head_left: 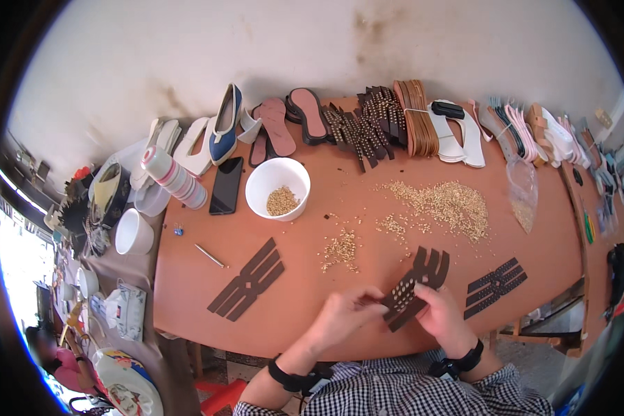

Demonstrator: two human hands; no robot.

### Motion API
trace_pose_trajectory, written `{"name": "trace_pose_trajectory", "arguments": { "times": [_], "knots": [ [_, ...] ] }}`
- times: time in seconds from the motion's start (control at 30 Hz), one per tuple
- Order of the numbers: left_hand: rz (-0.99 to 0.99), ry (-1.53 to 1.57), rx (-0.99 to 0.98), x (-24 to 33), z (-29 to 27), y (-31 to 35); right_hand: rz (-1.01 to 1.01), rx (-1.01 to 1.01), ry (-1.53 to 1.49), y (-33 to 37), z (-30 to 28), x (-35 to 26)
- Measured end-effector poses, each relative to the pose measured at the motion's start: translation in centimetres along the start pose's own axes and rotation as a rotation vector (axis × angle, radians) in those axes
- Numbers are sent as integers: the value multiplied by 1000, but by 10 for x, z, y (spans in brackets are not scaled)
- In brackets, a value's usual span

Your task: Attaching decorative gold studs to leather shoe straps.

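My right hand grips a dark brown slotted shoe upper, thumb on top, above the table's near edge. Rows of small shiny studs dot the middle of this upper. At its left edge, the fingers of my left hand are drawn together in a pinch; what lies between them is too small to tell. Another brown upper lies flat to the left, its strips bare. To the right rests a similar upper with rows of tiny dots. Loose gold studs form a small pile and a larger one beyond my hands.
A white bowl holds more studs. Near it are a black phone, a striped flask and a metal pen-like tool. Along the wall stand a blue shoe, pink insoles, studded straps and bundled brown strips.
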State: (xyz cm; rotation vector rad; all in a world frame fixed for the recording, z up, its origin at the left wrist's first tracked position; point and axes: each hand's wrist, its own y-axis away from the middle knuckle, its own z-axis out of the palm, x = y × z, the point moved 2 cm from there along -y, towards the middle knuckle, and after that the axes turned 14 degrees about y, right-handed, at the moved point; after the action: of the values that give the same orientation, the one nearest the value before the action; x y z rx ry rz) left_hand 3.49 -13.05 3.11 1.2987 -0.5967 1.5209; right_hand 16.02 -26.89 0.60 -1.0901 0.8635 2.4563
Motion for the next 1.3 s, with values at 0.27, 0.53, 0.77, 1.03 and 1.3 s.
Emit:
{"name": "trace_pose_trajectory", "arguments": {
  "times": [0.27, 0.53, 0.77, 1.03, 1.3],
  "knots": [
    [154, -730, 296, -1, -63, -17, -57, 37, 45, -16, -12, -18],
    [182, -900, 255, -11, -50, -38, -75, -21, 3, -1, -18, -4],
    [134, -1243, 205, -17, -42, -54, -108, -156, 56, 3, 3, -17],
    [211, -1453, 182, -26, -40, -54, -74, -157, 39, -33, 5, -27],
    [265, -101, 136, 42, -5, -55, -196, -52, 19, -55, 4, -31]
  ]
}}
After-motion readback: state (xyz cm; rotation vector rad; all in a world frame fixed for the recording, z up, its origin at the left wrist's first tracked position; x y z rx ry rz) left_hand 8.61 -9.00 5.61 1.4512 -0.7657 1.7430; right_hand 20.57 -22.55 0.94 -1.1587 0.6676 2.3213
